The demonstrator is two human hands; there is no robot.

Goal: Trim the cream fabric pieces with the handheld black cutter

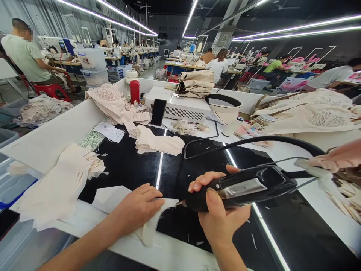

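Observation:
My right hand (pixel 221 210) is wrapped round the body of a black handheld electric cutter (pixel 245 186), which has a metal lever on its side and a cable at its rear. Its thin metal tip points left and meets the edge of a cream fabric piece (pixel 163 212). Flat on that fabric lies my left hand (pixel 143 205), fingers stretched out and close to the tip. The piece rests on a glossy black board (pixel 175 173) and hangs partly over the front edge. A white sheet (pixel 108 197) lies behind my left wrist.
Cream fabric stacks lie at left (pixel 56 188) and at the back of the board (pixel 159 140). A phone (pixel 158 112) leans on a white box (pixel 180 103) beside a red flask (pixel 134 91). Another person's hand (pixel 335 158) holds pale cloth by the cable (pixel 282 139) at right.

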